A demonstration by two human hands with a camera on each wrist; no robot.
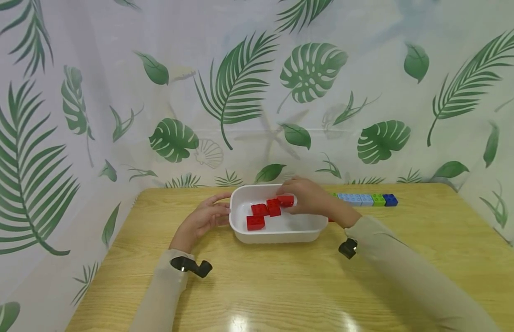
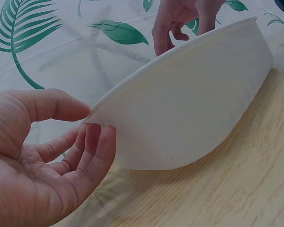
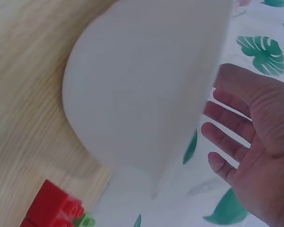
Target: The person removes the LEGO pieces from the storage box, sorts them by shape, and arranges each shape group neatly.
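A white plastic tub [image 1: 277,237] stands on the table with several red toy bricks [image 1: 255,223] inside. My left hand [image 1: 203,219] is at the tub's left end; in the left wrist view its loosely bent fingers [image 2: 104,142] touch the outer wall by the rim. Over the tub's right end reaches my right hand [image 1: 308,198], its fingers inside, pinching a red toy brick [image 1: 286,201] just above the others. In the right wrist view the tub wall [image 3: 142,85] hides that brick and some fingertips of the right hand [image 3: 255,127].
Behind the right forearm a row of light blue, green and dark blue toy bricks [image 1: 356,199] lies along the table's back. Another red brick [image 3: 47,205] is beside the tub's right end. A leaf-print sheet [image 1: 257,92] hangs behind the wooden table [image 1: 281,286].
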